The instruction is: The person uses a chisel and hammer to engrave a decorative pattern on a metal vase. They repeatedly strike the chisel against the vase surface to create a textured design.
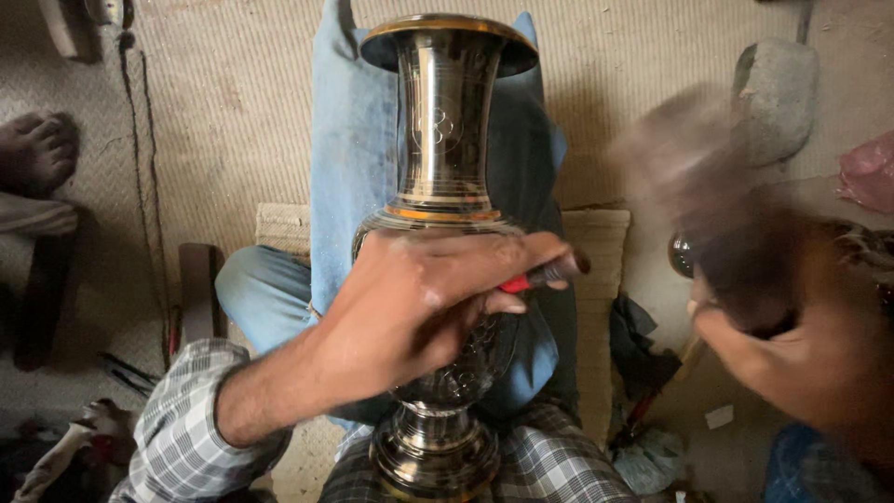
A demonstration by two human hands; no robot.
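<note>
The brass vase (445, 233) lies along my lap, its foot nearest me. My left hand (424, 298) rests across the vase's belly, fingers (521, 253) closed around a red-handled tool (538, 276). Right of the vase, my right hand (801, 354) is blurred, gripping a dark mallet (717, 224). Under the vase's neck lies blue cloth (354, 158); beyond, the woven mat (233, 102).
</note>
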